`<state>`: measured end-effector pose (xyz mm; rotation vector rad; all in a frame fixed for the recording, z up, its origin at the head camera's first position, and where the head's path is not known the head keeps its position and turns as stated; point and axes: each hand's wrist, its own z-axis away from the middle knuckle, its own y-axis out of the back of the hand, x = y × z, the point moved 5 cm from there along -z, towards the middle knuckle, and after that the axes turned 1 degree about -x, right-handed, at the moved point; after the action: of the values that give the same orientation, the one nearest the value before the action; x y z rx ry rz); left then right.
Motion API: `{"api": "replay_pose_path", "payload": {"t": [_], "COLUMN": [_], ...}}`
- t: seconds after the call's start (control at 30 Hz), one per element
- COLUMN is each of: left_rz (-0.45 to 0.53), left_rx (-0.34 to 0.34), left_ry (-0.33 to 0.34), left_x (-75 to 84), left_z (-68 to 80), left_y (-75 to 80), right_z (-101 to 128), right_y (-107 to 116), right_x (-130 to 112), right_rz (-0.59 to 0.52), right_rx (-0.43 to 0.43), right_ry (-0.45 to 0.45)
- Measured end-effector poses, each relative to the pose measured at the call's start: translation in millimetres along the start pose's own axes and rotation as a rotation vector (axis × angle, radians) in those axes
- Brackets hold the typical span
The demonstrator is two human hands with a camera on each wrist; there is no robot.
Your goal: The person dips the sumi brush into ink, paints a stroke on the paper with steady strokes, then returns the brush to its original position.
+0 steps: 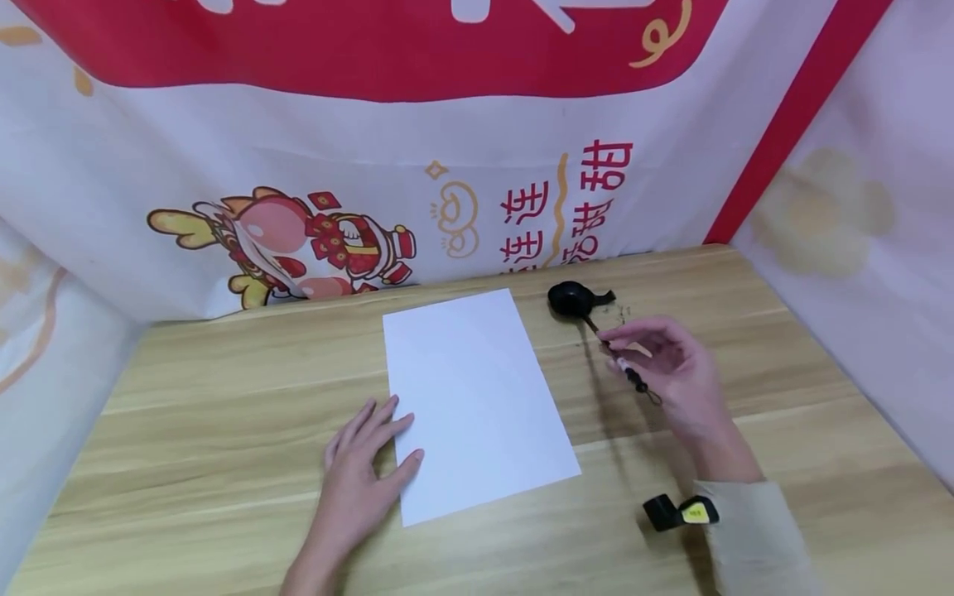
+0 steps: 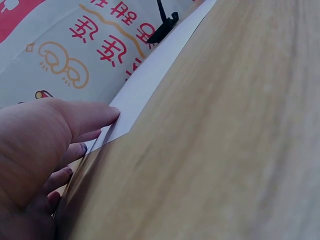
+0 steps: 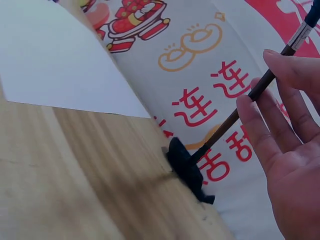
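A blank white sheet of paper (image 1: pixel 477 397) lies on the wooden table (image 1: pixel 224 397). My left hand (image 1: pixel 365 472) rests flat on the table with straight fingers touching the sheet's left edge (image 2: pixel 135 100). My right hand (image 1: pixel 667 364) pinches a thin dark calligraphy brush (image 1: pixel 622 364) by its handle (image 3: pixel 250 97). The brush tip sits in a small black ink dish (image 1: pixel 572 300) beyond the sheet's far right corner. The dish (image 3: pixel 186 167) is dark and shallow in the right wrist view.
A white and red banner (image 1: pixel 417 165) with a cartoon figure and red characters hangs behind the table, and pale cloth walls close both sides. A black wrist strap with a yellow tag (image 1: pixel 681 511) sits on my right sleeve.
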<state>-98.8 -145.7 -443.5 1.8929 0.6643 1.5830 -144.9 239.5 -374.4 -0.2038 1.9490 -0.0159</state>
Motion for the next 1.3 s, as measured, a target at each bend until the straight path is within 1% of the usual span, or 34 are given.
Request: {"api": "replay_pose_path", "payload": {"t": [0.13, 0.23, 0.33, 0.43, 0.53, 0.67, 0.77, 0.83, 0.97, 1.13, 1.3], "left_rz": [-0.001, -0.002, -0.002, -0.001, 0.002, 0.010, 0.012, 0.014, 0.014, 0.011, 0.012], "left_rx": [0.005, 0.003, 0.005, 0.013, 0.018, 0.014, 0.011, 0.010, 0.013, 0.014, 0.013], "left_ry": [0.001, 0.009, 0.017, 0.014, 0.013, 0.021, 0.029, 0.031, 0.032, 0.032, 0.034], "left_x": [-1.2, -1.3, -0.6, 0.6, 1.3, 1.5, 1.2, 1.0, 0.4, -0.4, -0.6], "left_z": [-1.0, -0.7, -0.3, 0.3, 0.8, 0.9, 1.1, 0.9, 0.9, 0.8, 1.3], "left_y": [0.6, 0.1, 0.2, 0.6, 1.1, 1.3, 1.8, 1.1, 0.6, -0.3, 0.0], "right_z": [-16, -25, -36, -49, -62, -77, -86, -90, -101, -111, -116], "right_y": [-4, -5, -7, -7, -6, 1, 4, 4, 2, 2, 1], "right_x": [-7, -11, -14, -19, -24, -28, -28, -29, -32, -34, -31], "right_rz": [0.033, 0.059, 0.152, 0.264, 0.380, 0.537, 0.604, 0.628, 0.653, 0.698, 0.688], "right_rx": [-0.048, -0.053, -0.031, -0.012, 0.016, 0.100, 0.167, 0.196, 0.219, 0.228, 0.227], "right_ry": [0.012, -0.021, -0.065, -0.073, -0.064, -0.090, -0.121, -0.129, -0.109, -0.101, -0.107]}}
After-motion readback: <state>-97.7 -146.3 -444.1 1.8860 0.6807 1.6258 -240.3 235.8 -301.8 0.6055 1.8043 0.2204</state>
